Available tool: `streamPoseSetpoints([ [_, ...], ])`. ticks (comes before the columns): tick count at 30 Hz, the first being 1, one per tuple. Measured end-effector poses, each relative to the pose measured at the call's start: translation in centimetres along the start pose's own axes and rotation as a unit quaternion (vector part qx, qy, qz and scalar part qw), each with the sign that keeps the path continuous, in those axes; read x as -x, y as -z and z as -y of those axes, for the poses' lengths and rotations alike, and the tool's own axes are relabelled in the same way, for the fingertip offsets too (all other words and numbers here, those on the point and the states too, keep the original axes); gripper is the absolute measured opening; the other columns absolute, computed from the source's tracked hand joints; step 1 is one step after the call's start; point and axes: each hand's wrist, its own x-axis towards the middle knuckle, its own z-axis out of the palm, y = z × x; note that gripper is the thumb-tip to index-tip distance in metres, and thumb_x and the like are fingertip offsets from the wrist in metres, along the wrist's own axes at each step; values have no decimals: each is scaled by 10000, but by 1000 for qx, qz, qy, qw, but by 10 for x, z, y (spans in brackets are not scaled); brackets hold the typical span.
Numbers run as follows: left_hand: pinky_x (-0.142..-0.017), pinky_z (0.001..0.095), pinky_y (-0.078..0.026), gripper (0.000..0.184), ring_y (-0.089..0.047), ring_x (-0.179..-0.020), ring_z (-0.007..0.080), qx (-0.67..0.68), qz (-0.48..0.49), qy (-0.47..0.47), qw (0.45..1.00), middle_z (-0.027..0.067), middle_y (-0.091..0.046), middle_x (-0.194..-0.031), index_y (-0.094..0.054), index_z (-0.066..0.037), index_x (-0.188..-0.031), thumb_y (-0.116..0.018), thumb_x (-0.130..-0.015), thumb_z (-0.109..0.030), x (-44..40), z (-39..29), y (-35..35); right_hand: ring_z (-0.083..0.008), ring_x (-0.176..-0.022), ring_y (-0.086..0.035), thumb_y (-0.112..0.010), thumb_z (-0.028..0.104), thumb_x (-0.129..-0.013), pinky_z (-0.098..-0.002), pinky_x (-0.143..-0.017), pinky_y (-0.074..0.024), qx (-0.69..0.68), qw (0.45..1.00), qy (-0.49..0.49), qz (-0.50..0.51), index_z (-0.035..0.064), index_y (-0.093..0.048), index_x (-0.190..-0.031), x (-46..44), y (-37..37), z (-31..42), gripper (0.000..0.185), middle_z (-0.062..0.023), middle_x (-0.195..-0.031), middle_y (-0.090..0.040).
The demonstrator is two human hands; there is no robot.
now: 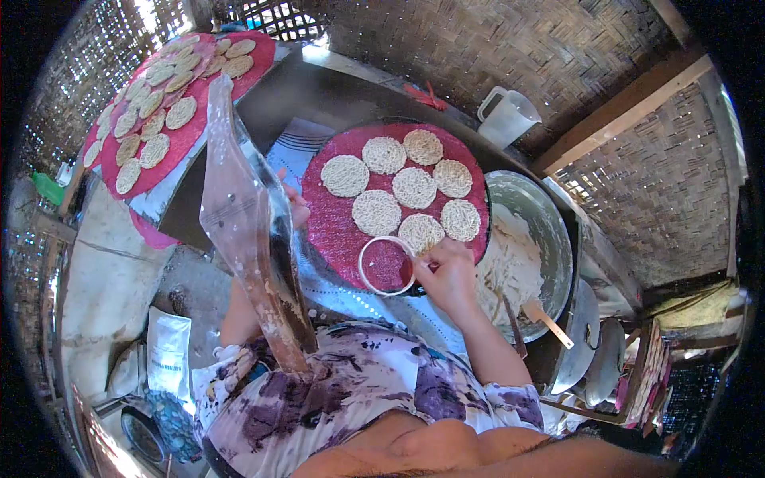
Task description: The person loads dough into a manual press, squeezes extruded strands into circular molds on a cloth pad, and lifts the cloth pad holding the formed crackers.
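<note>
My right hand (449, 276) pinches a thin white ring (363, 275) at its right side. The ring lies over the front of a round red mat (341, 221), and the mat's surface shows through it. Several round, pale, strand-textured cakes (376, 212) rest on the mat. My left hand (298, 209) is at the mat's left edge, with a few fingers showing; a long wooden piece (239, 211) hides the rest, so its grip is unclear. That piece stands tilted between my body and the mat, wide in the middle, with a shiny side.
On the right, a large metal basin (567, 239) contains pale dough (518, 247) and a wooden-handled tool (548, 323). A clear plastic pitcher (510, 118) stands behind it. More cakes lie on red sheets (177, 142) at the upper left. Woven walls (478, 48) surround the workspace.
</note>
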Motion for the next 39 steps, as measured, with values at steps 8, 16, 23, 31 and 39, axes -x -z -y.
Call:
streamPoseSetpoints([
  [8,-969,429,-349,223,-541,-591,98,-11,47,34,998,-27,-537,-633,-525,-104,-783,-686,-639,-52,10,13,13,-268,-685,-536,-613,192,-620,-394,-617,-379,17,1000,15,4,65,-605,-581,-4,-23,2,133,-85,-660,-555],
  [16,-946,419,-384,206,-535,-622,93,221,18,208,953,-30,-526,-638,-534,-103,-814,-680,-671,-70,8,-3,19,-269,-678,-535,-605,198,-622,-397,-619,-378,36,999,25,3,72,-601,-577,-10,-27,4,134,-87,-655,-546],
  [23,-838,368,-462,277,-568,-744,139,244,-25,225,943,29,-574,-822,-551,-69,-957,-679,-713,-96,14,-16,9,-263,-716,-532,-637,246,-681,-388,-646,-388,30,999,23,10,79,-612,-671,-6,-14,2,169,-71,-692,-543],
  [31,-933,352,-375,505,-555,-963,208,-101,55,87,990,104,-571,-1015,-500,-12,-1099,-685,-659,-178,-6,-50,-49,-188,-818,-556,-409,547,-845,-316,-715,-432,-582,751,-98,297,25,-528,-1112,8,21,50,599,-71,-902,-597],
  [39,-1020,453,-269,683,-490,-1085,329,670,140,341,645,147,-543,-1128,-296,-44,-1328,-493,-820,-456,-69,-61,-54,-159,-601,-561,-233,629,-850,-270,-526,-439,-543,729,-251,333,21,-522,-1021,16,61,9,695,-99,-749,-595],
])
